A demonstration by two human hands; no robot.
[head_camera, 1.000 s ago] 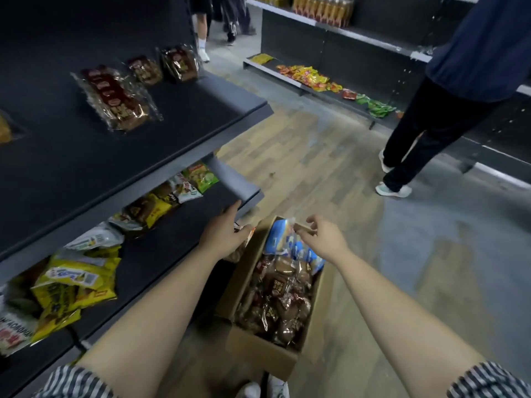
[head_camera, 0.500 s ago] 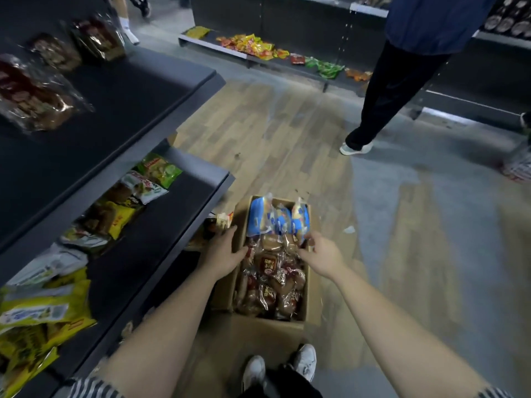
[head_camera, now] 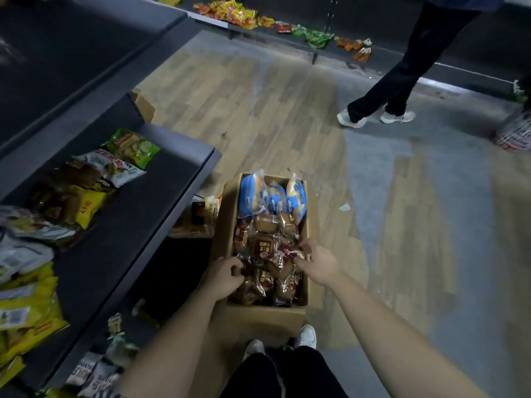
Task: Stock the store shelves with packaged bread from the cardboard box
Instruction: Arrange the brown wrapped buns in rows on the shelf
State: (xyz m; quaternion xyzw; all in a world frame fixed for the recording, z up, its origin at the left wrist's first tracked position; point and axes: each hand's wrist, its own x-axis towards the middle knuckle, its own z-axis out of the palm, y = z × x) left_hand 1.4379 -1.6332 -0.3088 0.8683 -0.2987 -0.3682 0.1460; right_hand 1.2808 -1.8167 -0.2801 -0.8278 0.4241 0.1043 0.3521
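My arms are bare from the hands up past the elbows. My left hand [head_camera: 222, 278] and right hand [head_camera: 320, 264] have no gloves or rings. A bit of striped sleeve [head_camera: 110, 394] shows at the bottom. I wear black trousers [head_camera: 275, 374] and white shoes [head_camera: 308, 336].

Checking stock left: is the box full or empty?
Nearly full: cardboard box packed with bread packets up to the rim.
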